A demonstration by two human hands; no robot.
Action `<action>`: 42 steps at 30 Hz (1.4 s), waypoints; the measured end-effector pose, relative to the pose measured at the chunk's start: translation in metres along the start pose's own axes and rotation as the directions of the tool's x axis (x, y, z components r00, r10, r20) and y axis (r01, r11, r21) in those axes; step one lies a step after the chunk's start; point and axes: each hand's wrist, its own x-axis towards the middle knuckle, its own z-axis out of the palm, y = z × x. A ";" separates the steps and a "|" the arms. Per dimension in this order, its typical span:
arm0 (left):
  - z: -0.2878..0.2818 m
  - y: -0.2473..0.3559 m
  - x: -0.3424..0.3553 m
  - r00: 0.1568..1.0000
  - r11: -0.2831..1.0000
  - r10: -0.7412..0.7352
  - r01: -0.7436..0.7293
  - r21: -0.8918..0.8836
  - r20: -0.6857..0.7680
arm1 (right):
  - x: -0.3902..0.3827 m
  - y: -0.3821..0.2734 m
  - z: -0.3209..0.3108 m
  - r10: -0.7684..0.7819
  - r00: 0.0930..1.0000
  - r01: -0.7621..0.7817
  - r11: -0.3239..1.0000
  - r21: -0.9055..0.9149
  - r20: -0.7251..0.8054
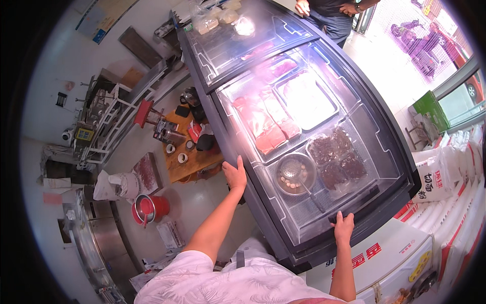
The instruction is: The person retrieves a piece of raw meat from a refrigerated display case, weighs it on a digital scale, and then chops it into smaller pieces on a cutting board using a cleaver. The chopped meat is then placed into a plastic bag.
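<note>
A chest freezer with a clear sliding lid (362,131) stands in front of me. My left hand (234,175) grips its dark left rim. My right hand (343,228) is on the lid's black handle at the near end, fingers curled over it. Under the lid are packs of red meat (260,121), a white tray (304,99), bags of dark brown food (336,159) and a metal bowl (293,185) holding pale pieces and a perforated ladle. Several clear bags of pale food (223,15) sit at the far end.
Left are a wooden table (177,172) with cups, a red bucket (159,207) and metal racks (121,106). Right are stacked white sacks (455,187), a green box (430,109) and a white cabinet (395,268). A person (329,15) stands beyond the freezer by the doorway.
</note>
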 end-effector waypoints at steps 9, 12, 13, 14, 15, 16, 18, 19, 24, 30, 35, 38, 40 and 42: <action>0.005 -0.002 0.004 0.999 0.998 0.030 -0.027 0.064 -0.037 | 0.064 -0.076 0.089 -0.228 0.957 0.195 0.964 0.182 0.181; 0.007 -0.008 0.007 0.998 0.997 0.059 -0.058 0.044 -0.029 | 0.087 -0.112 0.128 -0.281 0.938 0.236 0.947 0.217 0.204; 0.008 -0.013 0.009 0.999 0.998 0.040 -0.040 0.040 0.000 | 0.093 -0.129 0.140 -0.284 0.931 0.234 0.946 0.223 0.228; 0.007 -0.018 0.015 0.997 0.994 0.080 -0.079 0.072 -0.013 | 0.098 -0.145 0.152 -0.286 0.925 0.230 0.945 0.230 0.251; 0.010 -0.021 0.026 0.992 0.987 0.124 -0.121 0.102 -0.023 | 0.103 -0.162 0.164 -0.274 0.925 0.208 0.945 0.250 0.264; 0.010 -0.018 0.033 0.986 0.978 0.165 -0.161 0.133 -0.021 | 0.107 -0.178 0.174 -0.292 0.921 0.220 0.936 0.274 0.258; 0.012 -0.002 0.097 0.986 0.985 0.166 -0.165 0.045 -0.016 | 0.115 -0.210 0.199 -0.324 0.915 0.240 0.916 0.322 0.240; 0.009 0.013 0.136 0.993 0.991 0.121 -0.121 0.055 0.002 | 0.120 -0.223 0.213 -0.313 0.919 0.259 0.938 0.231 0.241; 0.027 0.053 0.326 0.997 0.978 0.073 -0.074 0.197 0.011 | 0.150 -0.274 0.288 -0.413 0.876 0.341 0.896 0.284 0.249; 0.067 0.068 0.398 0.992 0.941 0.093 -0.061 0.333 -0.083 | 0.188 -0.327 0.355 -0.457 0.849 0.306 0.835 0.458 0.265; 0.065 0.067 0.399 0.994 0.949 0.110 -0.100 0.298 -0.017 | 0.201 -0.369 0.381 -0.477 0.789 0.097 0.720 0.688 0.388; 0.061 0.085 0.396 0.993 0.951 0.110 -0.116 0.287 0.037 | 0.216 -0.378 0.381 -0.522 0.747 -0.028 0.593 0.805 0.411; 0.052 0.077 0.391 0.998 0.962 0.044 -0.055 0.267 0.049 | 0.255 -0.347 0.370 -0.457 0.819 0.119 0.726 0.678 0.346; 0.056 0.051 0.397 0.997 0.942 0.076 -0.070 0.328 -0.005 | 0.304 -0.314 0.381 -0.213 0.969 0.034 0.623 0.781 0.128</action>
